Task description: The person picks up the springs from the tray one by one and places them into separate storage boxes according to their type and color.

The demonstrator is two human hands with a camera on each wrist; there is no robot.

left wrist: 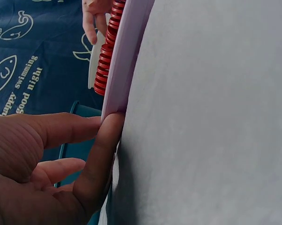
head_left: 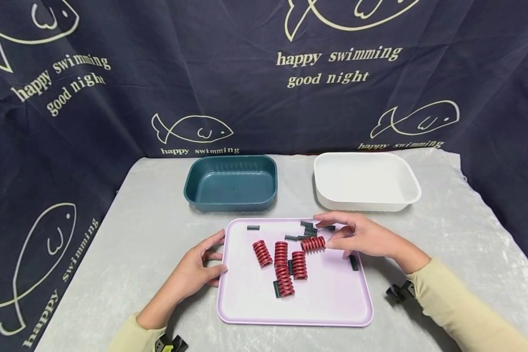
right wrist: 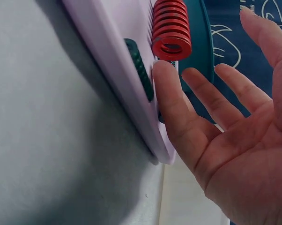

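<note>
A pale lilac tray (head_left: 330,300) lies on the table with several thick red coil springs (head_left: 299,265) and smaller dark green springs (head_left: 310,232) scattered on it. My left hand (head_left: 193,271) grips the tray's left edge; in the left wrist view the rim (left wrist: 117,89) sits between thumb and finger. Over the tray's upper right side, my right hand (head_left: 365,237) has its fingers spread and loosely bent, holding nothing. One red spring (right wrist: 171,30) lies right by its fingertips; whether they touch, I cannot tell. Below that hand, one green spring (head_left: 354,262) lies near the right rim.
Behind the tray stand a dark teal bin (head_left: 231,200) on the left and a white bin (head_left: 367,200) on the right. A grey cloth (head_left: 149,215) covers the table. Dark blue fabric (head_left: 255,98) with fish drawings hangs behind and at both sides.
</note>
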